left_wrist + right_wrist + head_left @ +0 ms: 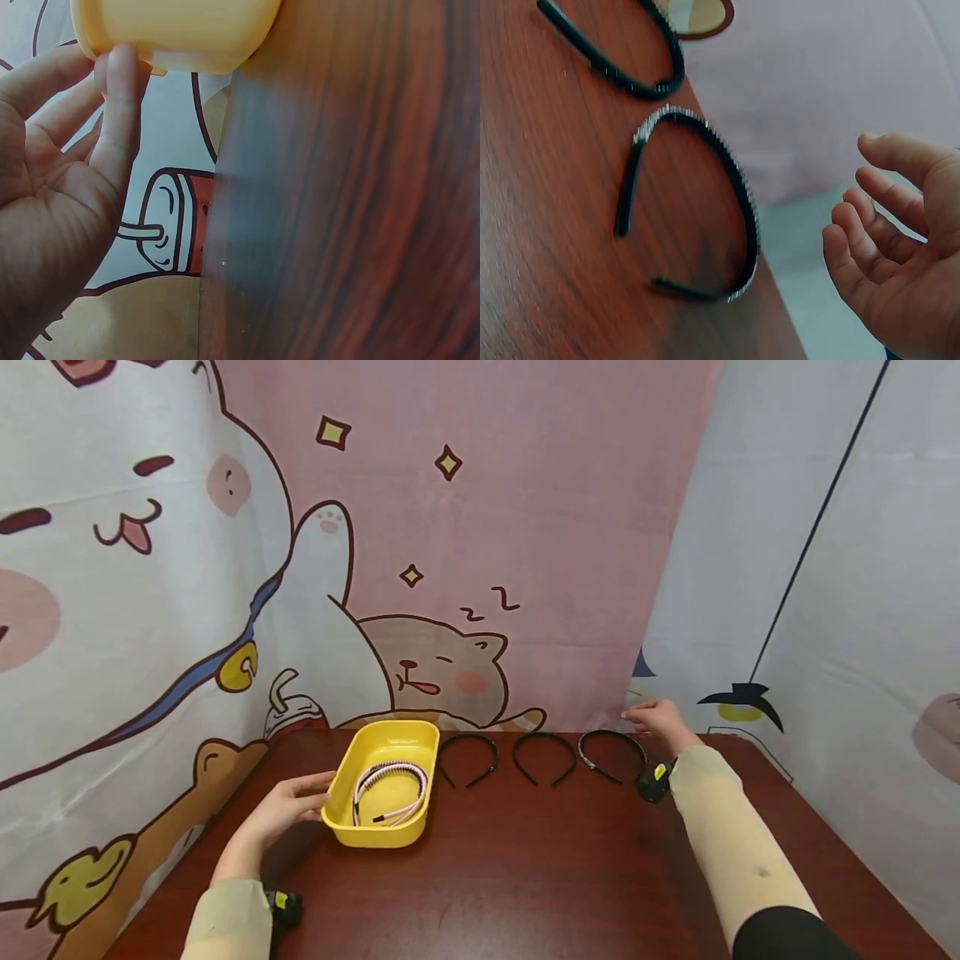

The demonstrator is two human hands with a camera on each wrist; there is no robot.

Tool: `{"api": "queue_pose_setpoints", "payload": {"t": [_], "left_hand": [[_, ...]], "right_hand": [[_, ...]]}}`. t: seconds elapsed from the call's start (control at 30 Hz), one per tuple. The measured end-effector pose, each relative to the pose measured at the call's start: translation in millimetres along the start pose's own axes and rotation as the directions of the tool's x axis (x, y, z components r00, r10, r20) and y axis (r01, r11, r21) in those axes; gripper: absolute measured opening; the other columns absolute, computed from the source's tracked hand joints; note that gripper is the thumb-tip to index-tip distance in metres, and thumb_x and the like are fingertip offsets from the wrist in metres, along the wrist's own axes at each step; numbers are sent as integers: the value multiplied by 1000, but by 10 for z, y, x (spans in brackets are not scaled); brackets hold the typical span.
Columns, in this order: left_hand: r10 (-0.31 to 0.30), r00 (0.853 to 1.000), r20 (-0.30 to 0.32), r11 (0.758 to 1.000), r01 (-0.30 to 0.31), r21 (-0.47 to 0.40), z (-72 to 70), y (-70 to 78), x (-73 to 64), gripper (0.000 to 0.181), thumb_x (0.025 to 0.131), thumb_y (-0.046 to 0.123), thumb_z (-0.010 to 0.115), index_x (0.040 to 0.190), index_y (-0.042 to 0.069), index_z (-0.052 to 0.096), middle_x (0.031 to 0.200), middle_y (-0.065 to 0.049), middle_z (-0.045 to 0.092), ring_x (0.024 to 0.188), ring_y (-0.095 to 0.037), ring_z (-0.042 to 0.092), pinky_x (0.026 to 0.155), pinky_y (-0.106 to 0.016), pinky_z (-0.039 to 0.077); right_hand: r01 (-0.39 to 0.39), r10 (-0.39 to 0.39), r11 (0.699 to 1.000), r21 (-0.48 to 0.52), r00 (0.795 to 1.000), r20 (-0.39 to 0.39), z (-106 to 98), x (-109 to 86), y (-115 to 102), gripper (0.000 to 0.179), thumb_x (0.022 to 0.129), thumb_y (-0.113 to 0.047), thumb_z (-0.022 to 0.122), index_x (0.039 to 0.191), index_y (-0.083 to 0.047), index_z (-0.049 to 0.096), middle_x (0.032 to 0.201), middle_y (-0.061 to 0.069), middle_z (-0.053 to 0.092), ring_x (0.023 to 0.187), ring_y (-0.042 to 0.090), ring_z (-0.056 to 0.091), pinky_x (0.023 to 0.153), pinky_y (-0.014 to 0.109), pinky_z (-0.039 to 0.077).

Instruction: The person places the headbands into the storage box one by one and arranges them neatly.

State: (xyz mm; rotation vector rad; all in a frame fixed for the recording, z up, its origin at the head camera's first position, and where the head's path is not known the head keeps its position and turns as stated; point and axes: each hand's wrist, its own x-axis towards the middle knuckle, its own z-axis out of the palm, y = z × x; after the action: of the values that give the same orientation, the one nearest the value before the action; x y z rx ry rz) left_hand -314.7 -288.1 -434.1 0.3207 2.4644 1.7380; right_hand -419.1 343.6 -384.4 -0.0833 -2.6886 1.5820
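Observation:
My left hand (281,814) is at the left side of a yellow plastic basin (378,837), pinching its rim; in the left wrist view the thumb (124,97) lies against the wall. Inside the basin lie pale pink headbands (408,767), one with dark coiled stripes. My right hand (660,720) hovers past the back edge of the table, fingers loosely bent, holding nothing. Nearest to it is a black headband with glittering stones (751,202), flat on the table. Two more black headbands, a middle one (543,735) and a left one (468,737), lie in a row beside it.
The dark red wooden table (525,877) runs back to a cartoon-printed cloth (555,543) hanging behind it and along both sides. The left black headband lies close to the basin's right wall.

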Motion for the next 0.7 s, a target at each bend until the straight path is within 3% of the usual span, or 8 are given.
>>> {"api": "queue_pose_setpoints", "payload": {"t": [0.2,0.33,0.5,0.7], "left_hand": [[-5,1000,0,1000,5,12,-16,-19,-2,55,94,13,63,140,-8,43,133,-29,52,93,-24,67,78,-33,56],[-28,1000,-8,999,28,20,-14,-16,9,55,94,15,64,140,-7,45,129,-26,56,93,-26,67,79,-34,56],[-33,999,-14,999,33,18,-11,-7,17,54,94,15,64,141,-5,46,126,-24,59,93,-28,66,80,-36,56],[-24,1000,-7,1000,24,16,-18,-14,11,53,94,15,63,140,-6,45,129,-26,56,92,-29,66,80,-36,56]], "right_hand": [[-9,9,1000,15,999,-33,-92,48,224,49,91,-26,65,122,12,58,118,24,58,100,34,60,86,45,52],[4,-2,997,75,999,-34,-119,33,359,45,89,-26,69,112,12,63,106,21,61,91,30,60,78,40,55],[-13,15,1000,20,997,-74,-77,42,492,51,91,-24,64,123,15,55,119,31,56,101,38,58,80,40,54],[-59,59,998,-5,997,-51,-35,115,610,57,92,-27,64,131,12,51,125,32,52,112,44,54,83,43,52]]}}
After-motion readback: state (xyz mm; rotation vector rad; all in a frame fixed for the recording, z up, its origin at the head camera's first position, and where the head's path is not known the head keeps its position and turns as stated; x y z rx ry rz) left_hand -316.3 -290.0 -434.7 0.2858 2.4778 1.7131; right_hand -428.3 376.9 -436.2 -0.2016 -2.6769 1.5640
